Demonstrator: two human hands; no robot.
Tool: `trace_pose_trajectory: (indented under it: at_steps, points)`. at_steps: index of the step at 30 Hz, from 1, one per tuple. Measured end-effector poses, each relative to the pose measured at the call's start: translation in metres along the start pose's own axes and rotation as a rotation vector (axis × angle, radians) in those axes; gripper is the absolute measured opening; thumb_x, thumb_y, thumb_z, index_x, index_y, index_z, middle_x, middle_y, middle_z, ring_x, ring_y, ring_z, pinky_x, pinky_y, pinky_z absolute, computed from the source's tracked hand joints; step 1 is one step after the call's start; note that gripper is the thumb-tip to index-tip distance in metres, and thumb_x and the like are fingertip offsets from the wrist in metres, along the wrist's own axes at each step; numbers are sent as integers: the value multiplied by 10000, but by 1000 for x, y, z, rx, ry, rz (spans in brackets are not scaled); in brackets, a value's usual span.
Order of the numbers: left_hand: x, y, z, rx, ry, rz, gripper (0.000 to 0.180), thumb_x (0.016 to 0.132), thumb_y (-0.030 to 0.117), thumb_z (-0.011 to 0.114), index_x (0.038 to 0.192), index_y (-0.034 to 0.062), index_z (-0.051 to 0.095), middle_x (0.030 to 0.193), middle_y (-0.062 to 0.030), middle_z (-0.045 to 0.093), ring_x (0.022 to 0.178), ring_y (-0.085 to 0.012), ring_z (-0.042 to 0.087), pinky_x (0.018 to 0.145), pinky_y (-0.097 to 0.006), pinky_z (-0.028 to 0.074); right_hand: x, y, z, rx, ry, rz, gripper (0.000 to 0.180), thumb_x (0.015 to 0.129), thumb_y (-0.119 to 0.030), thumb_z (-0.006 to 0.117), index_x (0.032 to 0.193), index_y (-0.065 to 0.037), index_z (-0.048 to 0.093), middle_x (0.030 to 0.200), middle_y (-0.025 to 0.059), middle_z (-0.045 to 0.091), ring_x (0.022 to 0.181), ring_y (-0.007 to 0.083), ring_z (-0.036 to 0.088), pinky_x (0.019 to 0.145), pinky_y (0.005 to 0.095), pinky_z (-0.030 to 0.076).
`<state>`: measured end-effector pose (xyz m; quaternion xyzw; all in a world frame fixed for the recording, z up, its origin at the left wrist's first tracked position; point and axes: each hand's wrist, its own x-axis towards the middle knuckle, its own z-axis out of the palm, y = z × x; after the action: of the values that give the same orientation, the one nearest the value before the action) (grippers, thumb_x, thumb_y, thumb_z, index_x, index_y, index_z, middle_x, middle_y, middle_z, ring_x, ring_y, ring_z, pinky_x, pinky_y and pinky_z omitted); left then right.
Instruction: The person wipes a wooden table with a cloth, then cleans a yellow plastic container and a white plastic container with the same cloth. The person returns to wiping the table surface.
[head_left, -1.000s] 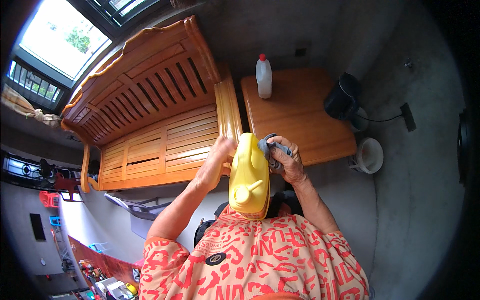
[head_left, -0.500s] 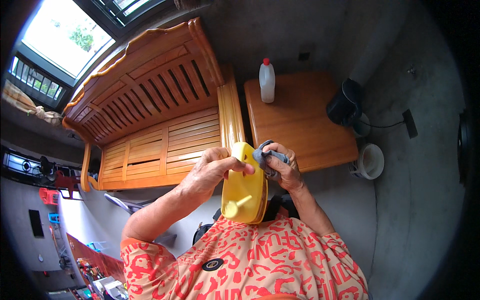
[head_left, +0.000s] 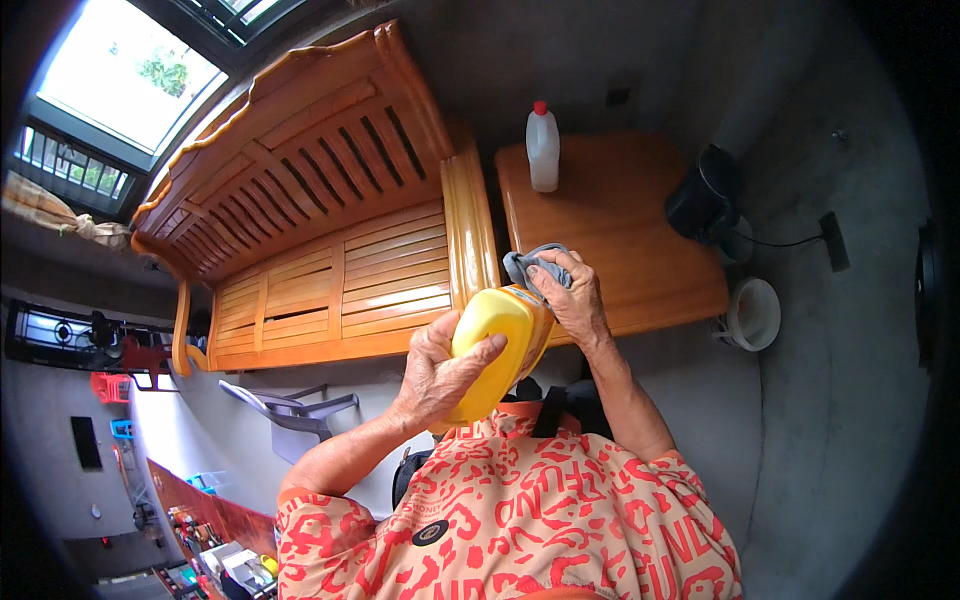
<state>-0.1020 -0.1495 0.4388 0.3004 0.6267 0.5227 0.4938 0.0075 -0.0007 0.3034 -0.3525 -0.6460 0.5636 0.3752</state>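
A yellow plastic container (head_left: 492, 335) is tilted in front of my chest, its upper end leaning away to the right. My left hand (head_left: 438, 372) grips its left side, thumb laid across the near face. In my right hand (head_left: 572, 298) is a bunched grey cloth (head_left: 537, 264), pinched between thumb and fingers at the container's upper right end. Whether the cloth presses on the container there is hard to make out. A whitish bottle (head_left: 543, 158) with a red cap stands upright on the wooden side table (head_left: 620, 240), beyond my hands.
To the left stretches a slatted wooden bench (head_left: 340, 270). A dark kettle-like vessel (head_left: 705, 195) stands at the table's right edge, with a white bucket (head_left: 752, 315) on the floor below. A grey chair (head_left: 290, 415) stands left of my body.
The container has turned, and its upper end now leans right. My left hand has shifted from the upper part to its side. My right hand and the cloth have moved slightly farther away.
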Motion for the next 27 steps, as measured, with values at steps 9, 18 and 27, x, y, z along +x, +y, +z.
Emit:
trace_pose_trajectory:
  at_steps: [9,18,27]
  points:
    - [1,-46,-6,137,-33,39,193,862,128,686,994,-4,634,848,-12,657,760,-51,585,674,-220,495,-27,-50,0,121,-263,-123,179,797,-91,679,975,-76,674,956,94,584,932,237,588,821,334,475]
    - [-6,-40,-10,-58,19,-133,223,847,179,717,982,18,642,840,-4,658,742,-56,587,653,-233,498,-19,20,4,-85,-223,80,198,810,-174,689,986,-84,675,962,111,602,911,251,618,773,355,507]
    - [3,-41,-24,-262,300,-161,202,854,221,698,954,52,651,643,75,527,513,3,372,469,-166,284,-29,47,9,301,-48,321,243,846,-135,663,1073,-53,629,935,44,647,814,141,612,717,259,501]
